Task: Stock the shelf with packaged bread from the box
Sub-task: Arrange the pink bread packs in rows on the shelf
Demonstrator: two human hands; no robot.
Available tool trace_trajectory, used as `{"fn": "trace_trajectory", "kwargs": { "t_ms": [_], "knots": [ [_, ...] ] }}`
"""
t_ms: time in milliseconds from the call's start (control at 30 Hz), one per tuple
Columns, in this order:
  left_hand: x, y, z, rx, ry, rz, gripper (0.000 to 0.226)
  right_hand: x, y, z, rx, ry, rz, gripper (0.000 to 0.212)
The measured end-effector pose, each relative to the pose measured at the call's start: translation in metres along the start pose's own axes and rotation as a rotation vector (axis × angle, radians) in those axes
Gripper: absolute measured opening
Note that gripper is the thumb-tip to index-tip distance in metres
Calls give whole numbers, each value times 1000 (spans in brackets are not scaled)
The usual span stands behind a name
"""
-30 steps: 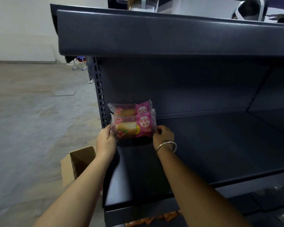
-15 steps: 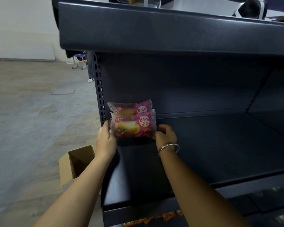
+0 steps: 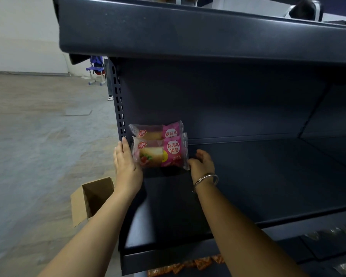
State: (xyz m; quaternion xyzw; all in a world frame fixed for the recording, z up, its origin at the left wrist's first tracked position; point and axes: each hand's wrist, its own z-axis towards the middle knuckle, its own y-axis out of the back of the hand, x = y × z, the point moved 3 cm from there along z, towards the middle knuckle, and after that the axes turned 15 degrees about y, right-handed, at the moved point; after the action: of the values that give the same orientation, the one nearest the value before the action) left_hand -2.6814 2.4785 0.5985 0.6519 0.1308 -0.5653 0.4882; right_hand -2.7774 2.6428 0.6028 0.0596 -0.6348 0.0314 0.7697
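Bread packets sit two high at the back left corner of the dark shelf [image 3: 248, 176]: the lower packet [image 3: 160, 153] rests on the shelf board, the upper packet [image 3: 156, 131] lies on top of it against the back panel. Both wear pink labels (clear film at the left end shows the loaf). The left hand [image 3: 126, 162] is flat, fingers straight, pressed along the lower packet's left end. The right hand [image 3: 202, 163], a bangle [image 3: 206, 179] on its wrist, is loosely cupped at the right end, holding nothing. Down on the floor, left of the shelf, stands an open cardboard box [image 3: 88, 200].
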Motion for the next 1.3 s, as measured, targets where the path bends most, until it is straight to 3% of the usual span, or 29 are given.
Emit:
{"fn": "trace_trajectory", "kwargs": {
  "t_ms": [233,567,667,833,933,1167,1300],
  "knots": [
    [1,3,-20,21,-14,102,76,8,19,-16,182,-78,30,79],
    [9,33,-124,-80,104,290,71,22,93,-78,335,-115,90,84],
    [16,37,-173,-119,172,352,72,24,128,-111,417,21,-88,79],
    [37,24,-265,-178,250,424,71,13,189,-169,630,403,-440,74],
    [69,1,-320,-116,326,471,71,-21,219,-198,767,467,-612,75],
    [176,-49,-420,163,590,711,67,-154,272,-264,1164,114,-939,79],
    [238,-76,-465,342,640,876,65,-237,295,-312,1295,-128,-992,82]
  ]
}}
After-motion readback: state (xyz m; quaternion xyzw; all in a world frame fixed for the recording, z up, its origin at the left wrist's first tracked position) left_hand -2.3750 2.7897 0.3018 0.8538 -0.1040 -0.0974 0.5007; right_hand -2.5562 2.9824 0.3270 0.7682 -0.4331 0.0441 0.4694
